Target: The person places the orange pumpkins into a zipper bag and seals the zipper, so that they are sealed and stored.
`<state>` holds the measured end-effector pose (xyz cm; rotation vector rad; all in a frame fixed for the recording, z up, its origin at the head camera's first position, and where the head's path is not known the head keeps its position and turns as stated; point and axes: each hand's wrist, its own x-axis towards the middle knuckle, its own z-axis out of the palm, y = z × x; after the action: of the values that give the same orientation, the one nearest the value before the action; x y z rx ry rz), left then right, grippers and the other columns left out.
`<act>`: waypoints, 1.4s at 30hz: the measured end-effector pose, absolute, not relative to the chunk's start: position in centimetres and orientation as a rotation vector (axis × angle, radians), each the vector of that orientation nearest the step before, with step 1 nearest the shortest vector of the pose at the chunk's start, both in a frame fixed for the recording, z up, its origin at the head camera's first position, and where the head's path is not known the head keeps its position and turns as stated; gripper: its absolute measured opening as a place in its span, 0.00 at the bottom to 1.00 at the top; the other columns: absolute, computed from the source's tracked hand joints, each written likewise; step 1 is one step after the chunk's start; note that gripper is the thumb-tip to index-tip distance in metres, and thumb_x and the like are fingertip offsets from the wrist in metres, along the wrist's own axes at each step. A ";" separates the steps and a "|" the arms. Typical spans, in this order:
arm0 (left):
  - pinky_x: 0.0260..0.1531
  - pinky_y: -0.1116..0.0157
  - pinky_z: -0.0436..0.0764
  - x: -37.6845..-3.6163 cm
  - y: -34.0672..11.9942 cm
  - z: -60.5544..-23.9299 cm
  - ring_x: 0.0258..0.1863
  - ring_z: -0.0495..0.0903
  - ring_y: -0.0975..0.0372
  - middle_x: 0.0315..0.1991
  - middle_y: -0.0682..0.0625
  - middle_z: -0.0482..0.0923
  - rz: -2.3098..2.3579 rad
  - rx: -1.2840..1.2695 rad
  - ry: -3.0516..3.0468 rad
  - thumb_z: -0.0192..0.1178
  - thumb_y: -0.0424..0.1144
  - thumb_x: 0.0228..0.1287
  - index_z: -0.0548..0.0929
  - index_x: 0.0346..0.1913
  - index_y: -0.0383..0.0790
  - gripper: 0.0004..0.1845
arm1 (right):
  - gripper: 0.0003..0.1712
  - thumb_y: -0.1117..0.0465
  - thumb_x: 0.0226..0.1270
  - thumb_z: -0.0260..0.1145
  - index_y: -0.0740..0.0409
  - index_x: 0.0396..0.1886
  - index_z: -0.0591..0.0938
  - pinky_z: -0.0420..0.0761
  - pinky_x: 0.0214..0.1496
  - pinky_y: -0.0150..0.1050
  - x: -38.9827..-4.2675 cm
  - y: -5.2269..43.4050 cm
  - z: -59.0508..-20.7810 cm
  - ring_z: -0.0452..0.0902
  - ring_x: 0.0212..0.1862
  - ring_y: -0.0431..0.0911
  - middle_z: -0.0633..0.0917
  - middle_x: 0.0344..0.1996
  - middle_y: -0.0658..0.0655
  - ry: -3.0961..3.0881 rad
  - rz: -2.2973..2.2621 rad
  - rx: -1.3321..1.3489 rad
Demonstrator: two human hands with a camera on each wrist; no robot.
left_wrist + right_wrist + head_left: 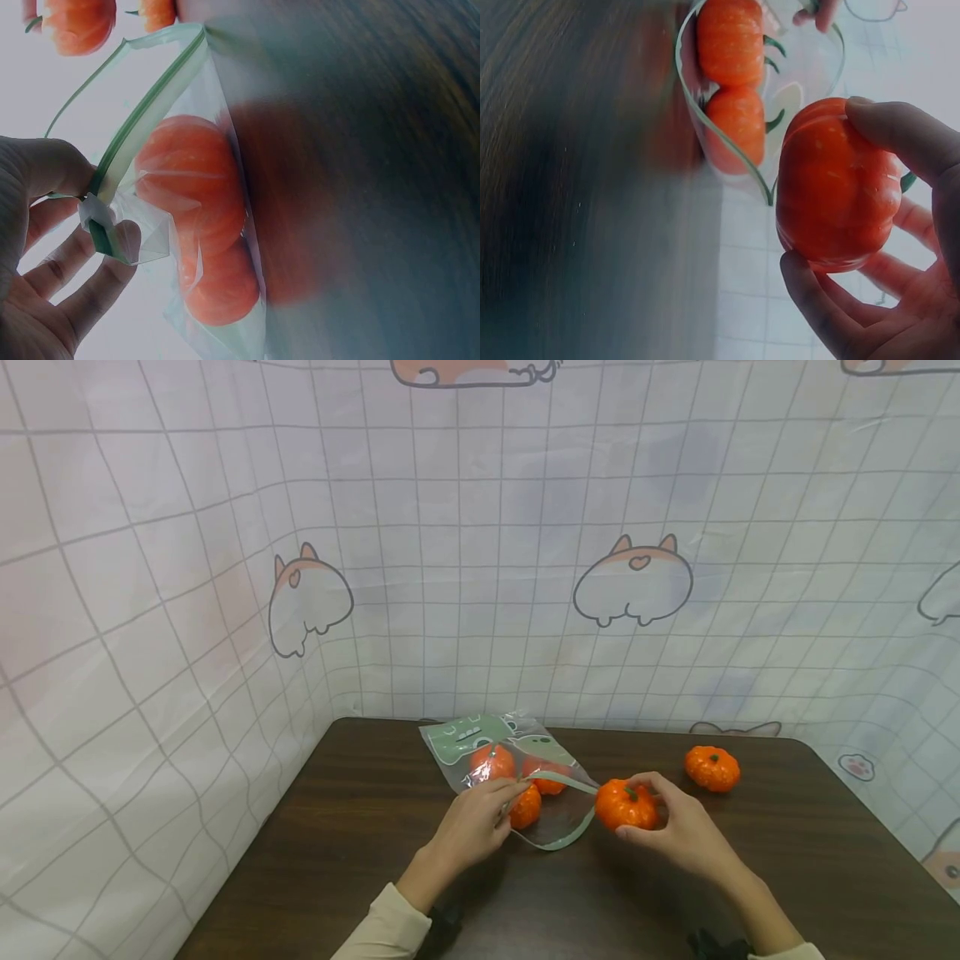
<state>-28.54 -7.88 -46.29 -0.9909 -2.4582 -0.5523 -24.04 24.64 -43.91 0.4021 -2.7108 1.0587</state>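
My left hand (472, 822) pinches the green-edged opening of a clear zip bag (555, 843), thumb on one side and fingers on the other in the left wrist view. The bag lies on the table with its mouth spread towards me and a green cartoon print on its far part. Inside it sit three small orange pumpkins (492, 762) with green stems. In my right hand (686, 831) is another orange pumpkin (840, 187), gripped between thumb and fingers. It is just to the right of the bag's mouth, stem up in the head view.
One more orange pumpkin (712, 768) stands at the back right of the dark wooden table (337, 827). A white grid-patterned cloth (465, 560) with cartoon dogs hangs behind the table and along its sides.
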 end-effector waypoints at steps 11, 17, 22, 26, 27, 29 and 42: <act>0.55 0.60 0.84 -28.6 -7.9 -46.2 0.54 0.86 0.59 0.58 0.52 0.85 -0.555 -0.990 -2.465 0.69 0.30 0.58 0.83 0.63 0.45 0.28 | 0.35 0.44 0.53 0.81 0.44 0.59 0.77 0.81 0.46 0.38 -23.6 23.0 -44.2 0.82 0.49 0.47 0.85 0.54 0.56 -2.703 1.071 0.525; 0.54 0.60 0.85 -28.5 -7.9 -46.1 0.53 0.86 0.60 0.58 0.53 0.86 -0.558 -0.988 -2.468 0.69 0.30 0.58 0.84 0.63 0.45 0.28 | 0.35 0.44 0.54 0.80 0.42 0.60 0.76 0.82 0.47 0.37 -23.7 21.9 -44.5 0.81 0.47 0.42 0.85 0.51 0.50 -2.723 1.085 0.604; 0.55 0.60 0.84 -28.5 -7.9 -46.1 0.53 0.86 0.60 0.58 0.53 0.86 -0.558 -0.980 -2.475 0.69 0.31 0.59 0.83 0.63 0.45 0.27 | 0.33 0.44 0.55 0.80 0.42 0.59 0.76 0.81 0.47 0.38 -23.9 21.0 -44.9 0.80 0.47 0.42 0.85 0.52 0.50 -2.748 1.086 0.641; 0.56 0.60 0.84 -28.4 -7.9 -46.0 0.53 0.86 0.59 0.57 0.52 0.86 -0.565 -0.972 -2.484 0.70 0.31 0.59 0.84 0.63 0.46 0.27 | 0.33 0.44 0.55 0.80 0.42 0.59 0.76 0.81 0.48 0.39 -24.1 20.1 -45.3 0.80 0.48 0.42 0.85 0.54 0.50 -2.758 1.073 0.652; 0.56 0.60 0.84 -28.4 -7.9 -46.0 0.53 0.86 0.59 0.57 0.52 0.86 -0.564 -0.971 -2.484 0.70 0.32 0.59 0.84 0.63 0.46 0.27 | 0.34 0.45 0.55 0.80 0.43 0.59 0.76 0.81 0.48 0.39 -24.2 19.9 -45.4 0.80 0.48 0.42 0.85 0.54 0.50 -2.756 1.066 0.659; 0.56 0.60 0.84 -28.5 -7.8 -46.1 0.53 0.86 0.59 0.57 0.52 0.86 -0.561 -0.970 -2.482 0.70 0.32 0.59 0.84 0.63 0.46 0.27 | 0.34 0.45 0.55 0.80 0.44 0.60 0.76 0.82 0.49 0.41 -24.3 19.5 -45.7 0.81 0.49 0.43 0.85 0.55 0.50 -2.758 1.042 0.656; 0.56 0.61 0.84 -28.5 -7.9 -46.2 0.53 0.86 0.60 0.58 0.53 0.85 -0.542 -0.982 -2.479 0.70 0.30 0.57 0.83 0.63 0.45 0.28 | 0.36 0.49 0.54 0.80 0.49 0.61 0.76 0.80 0.56 0.53 -24.8 16.7 -46.9 0.80 0.56 0.49 0.83 0.58 0.52 -2.826 0.858 0.551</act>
<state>-28.53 -7.86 -46.24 -0.9823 -2.4792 -0.5425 -24.85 16.72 -46.91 0.5514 -2.8261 0.8581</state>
